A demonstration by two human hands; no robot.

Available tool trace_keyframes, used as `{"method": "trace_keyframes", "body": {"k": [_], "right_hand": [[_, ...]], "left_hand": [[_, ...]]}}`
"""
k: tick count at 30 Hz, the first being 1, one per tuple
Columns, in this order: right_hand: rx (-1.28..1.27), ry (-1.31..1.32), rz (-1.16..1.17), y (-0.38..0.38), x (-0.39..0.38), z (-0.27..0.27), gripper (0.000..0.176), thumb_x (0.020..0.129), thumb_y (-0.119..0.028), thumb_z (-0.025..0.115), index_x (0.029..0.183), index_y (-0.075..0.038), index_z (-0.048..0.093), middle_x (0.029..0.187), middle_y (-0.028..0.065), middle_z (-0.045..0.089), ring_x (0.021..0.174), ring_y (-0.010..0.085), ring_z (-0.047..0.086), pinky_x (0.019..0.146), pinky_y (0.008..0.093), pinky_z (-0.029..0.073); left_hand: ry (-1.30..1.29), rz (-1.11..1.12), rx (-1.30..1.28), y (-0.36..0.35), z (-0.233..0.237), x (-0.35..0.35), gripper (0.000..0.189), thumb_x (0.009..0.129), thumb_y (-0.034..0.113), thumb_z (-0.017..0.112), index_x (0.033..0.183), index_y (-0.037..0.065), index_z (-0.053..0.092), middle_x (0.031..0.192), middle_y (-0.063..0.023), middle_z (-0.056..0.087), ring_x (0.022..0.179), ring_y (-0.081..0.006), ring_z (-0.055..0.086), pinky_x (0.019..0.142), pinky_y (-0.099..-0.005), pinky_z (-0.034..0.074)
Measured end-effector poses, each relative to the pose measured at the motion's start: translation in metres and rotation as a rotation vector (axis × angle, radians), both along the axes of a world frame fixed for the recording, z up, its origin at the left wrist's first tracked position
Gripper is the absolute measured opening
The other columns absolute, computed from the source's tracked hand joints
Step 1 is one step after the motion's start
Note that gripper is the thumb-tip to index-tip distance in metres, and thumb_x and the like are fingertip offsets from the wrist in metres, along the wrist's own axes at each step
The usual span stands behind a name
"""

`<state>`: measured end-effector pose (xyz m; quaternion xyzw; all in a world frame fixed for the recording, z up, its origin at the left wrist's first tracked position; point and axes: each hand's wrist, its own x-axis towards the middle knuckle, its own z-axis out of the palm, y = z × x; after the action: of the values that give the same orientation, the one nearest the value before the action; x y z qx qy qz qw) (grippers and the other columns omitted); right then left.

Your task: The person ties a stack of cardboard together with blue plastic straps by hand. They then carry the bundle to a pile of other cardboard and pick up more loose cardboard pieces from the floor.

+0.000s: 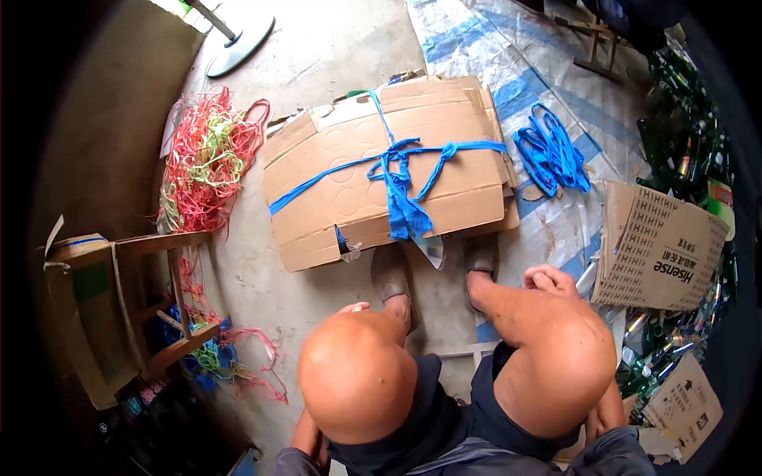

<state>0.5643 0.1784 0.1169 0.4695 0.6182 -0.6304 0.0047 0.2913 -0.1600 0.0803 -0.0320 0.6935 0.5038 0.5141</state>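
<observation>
the cardboard bundle, bound with blue strap, is seen ahead of the loosely curled, empty right hand; the left hand grip cannot be told; tying is judged finished, any regrasp requiring a forward reach.

Over by the wall a tangle of red and green straps lies heaped on the concrete floor, with more loose strands trailing beneath a wooden stool tipped on its side. A round white fan base stands at the far end. On the blue-and-white tarp lies a bunch of blue strap loops. Green glass bottles crowd the tarp's outer edge, and a small carton rests among them.
</observation>
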Motion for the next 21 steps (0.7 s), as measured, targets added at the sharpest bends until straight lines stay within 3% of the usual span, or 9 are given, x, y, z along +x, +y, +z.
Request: {"method": "trace_keyframes", "body": {"k": [4,8,14,17,18,19,21], "right_hand": [[-0.237,0.166,-0.146,-0.034,0.026,0.062,0.033,0.1,-0.028,0.063,0.115,0.001,0.066,0.102,0.0084,0.07,0.092,0.0188,0.066,0.084,0.0334,0.053],[-0.203,0.305,-0.262,-0.059,0.052,0.119,0.042,0.103,-0.037,0.06,0.121,0.001,0.064,0.106,0.0056,0.071,0.092,0.0161,0.067,0.085,0.032,0.055],[0.237,0.422,-0.289,-0.085,0.07,0.151,0.044,0.106,-0.037,0.059,0.131,-0.001,0.059,0.113,0.0069,0.068,0.105,0.0129,0.062,0.094,0.0287,0.05],[0.469,0.362,-0.158,-0.092,0.058,0.166,0.059,0.102,-0.045,0.063,0.138,0.001,0.053,0.124,0.0097,0.062,0.114,0.019,0.06,0.102,0.0349,0.047],[0.537,0.356,-0.135,-0.094,0.053,0.17,0.062,0.101,-0.046,0.065,0.138,0.002,0.052,0.127,0.0107,0.06,0.116,0.0205,0.06,0.104,0.0363,0.047],[0.644,0.319,-0.127,-0.098,0.047,0.178,0.067,0.096,-0.048,0.071,0.137,0.002,0.053,0.135,0.0169,0.054,0.122,0.0284,0.057,0.106,0.041,0.045],[0.904,0.267,0.037,-0.092,0.037,0.188,0.067,0.091,-0.043,0.075,0.137,0.001,0.053,0.135,0.0191,0.053,0.124,0.0326,0.055,0.106,0.0436,0.045]], "left_hand": [[0.003,0.028,0.083,-0.041,0.032,0.037,0.03,0.103,0.023,0.065,0.117,-0.002,0.071,0.096,-0.0035,0.072,0.082,-0.0117,0.065,0.074,-0.0279,0.053],[0.116,0.053,0.133,-0.074,0.059,0.05,0.03,0.104,0.024,0.064,0.118,-0.001,0.071,0.097,-0.0026,0.072,0.083,-0.0111,0.065,0.074,-0.0274,0.053],[0.348,0.151,0.167,-0.11,0.066,0.048,0.032,0.105,0.026,0.062,0.12,-0.001,0.071,0.098,-0.0012,0.072,0.085,-0.0101,0.064,0.075,-0.0266,0.053],[0.42,0.252,0.154,-0.132,0.05,0.043,0.032,0.106,0.027,0.061,0.12,0.0,0.071,0.1,-0.0006,0.072,0.087,-0.0097,0.065,0.076,-0.026,0.053],[0.423,0.286,0.147,-0.131,0.061,0.044,0.033,0.106,0.028,0.061,0.121,0.0,0.071,0.101,-0.0017,0.072,0.089,-0.0105,0.066,0.078,-0.0261,0.054],[0.433,0.323,0.149,-0.122,0.081,0.042,0.034,0.107,0.028,0.06,0.122,-0.001,0.07,0.103,-0.0028,0.073,0.091,-0.0113,0.066,0.08,-0.0262,0.054],[0.44,0.392,0.214,-0.094,0.139,0.047,0.038,0.108,0.03,0.058,0.127,-0.002,0.067,0.113,-0.0077,0.071,0.098,-0.0144,0.067,0.084,-0.0272,0.055]]}}
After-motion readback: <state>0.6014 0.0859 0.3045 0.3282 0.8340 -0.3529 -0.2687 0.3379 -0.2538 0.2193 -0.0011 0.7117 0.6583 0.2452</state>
